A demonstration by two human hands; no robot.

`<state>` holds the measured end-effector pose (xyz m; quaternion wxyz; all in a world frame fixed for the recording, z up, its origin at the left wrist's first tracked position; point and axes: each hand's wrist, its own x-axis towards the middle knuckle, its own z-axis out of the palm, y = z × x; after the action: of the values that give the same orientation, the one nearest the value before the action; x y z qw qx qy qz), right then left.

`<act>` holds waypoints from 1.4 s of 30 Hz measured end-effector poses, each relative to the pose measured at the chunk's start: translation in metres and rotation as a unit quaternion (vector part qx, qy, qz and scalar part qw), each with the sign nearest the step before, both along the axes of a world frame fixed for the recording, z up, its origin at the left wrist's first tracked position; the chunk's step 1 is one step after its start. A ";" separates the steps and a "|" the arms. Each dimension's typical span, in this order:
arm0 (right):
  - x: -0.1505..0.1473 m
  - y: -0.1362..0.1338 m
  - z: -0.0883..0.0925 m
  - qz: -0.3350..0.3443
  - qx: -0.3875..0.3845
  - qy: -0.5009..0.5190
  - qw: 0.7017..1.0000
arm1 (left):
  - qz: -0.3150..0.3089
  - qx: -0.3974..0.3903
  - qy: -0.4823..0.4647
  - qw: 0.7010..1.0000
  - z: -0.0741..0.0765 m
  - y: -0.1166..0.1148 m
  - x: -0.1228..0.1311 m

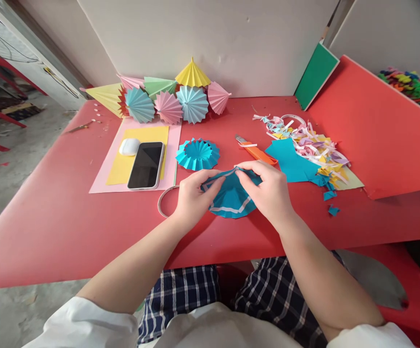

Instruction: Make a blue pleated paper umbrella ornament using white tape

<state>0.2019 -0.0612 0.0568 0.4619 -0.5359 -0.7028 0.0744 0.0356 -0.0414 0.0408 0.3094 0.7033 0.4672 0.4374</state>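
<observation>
Light, even pressure was probably needed along the rim of the blue pleated paper disc (233,197), its folds left uncrushed. It was held over the red tabletop (86,232), white strips (227,210) lining it, its far edge pinched thumb-to-finger by the left hand (197,193) and the right hand (267,189).

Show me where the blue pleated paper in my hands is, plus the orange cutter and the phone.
Blue pleated paper (232,195): head view, on the middle of its pleated surface.
Orange cutter (258,152): head view, on its handle.
Phone (146,165): head view, on its dark screen.
</observation>
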 end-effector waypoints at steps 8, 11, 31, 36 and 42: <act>0.000 -0.001 0.003 0.019 -0.036 0.008 0.999 | -0.020 -0.025 -0.009 0.999 0.000 -0.001 0.000; 0.000 -0.002 0.005 0.032 -0.051 0.015 0.998 | -0.012 -0.030 -0.010 0.999 0.002 -0.001 0.001; 0.010 -0.007 0.015 0.099 -0.120 0.062 0.986 | 0.007 -0.022 -0.017 1.000 0.004 -0.002 0.001; 0.004 -0.006 0.012 0.066 -0.094 0.029 0.993 | -0.003 -0.027 -0.015 1.000 0.006 -0.005 0.002; 0.002 -0.006 0.011 0.069 -0.111 0.019 0.991 | -0.024 -0.025 -0.013 0.999 0.006 -0.005 0.001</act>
<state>0.2036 -0.0667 0.0676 0.4066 -0.5328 -0.7163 0.1940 0.0368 -0.0462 0.0464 0.3435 0.7002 0.4573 0.4273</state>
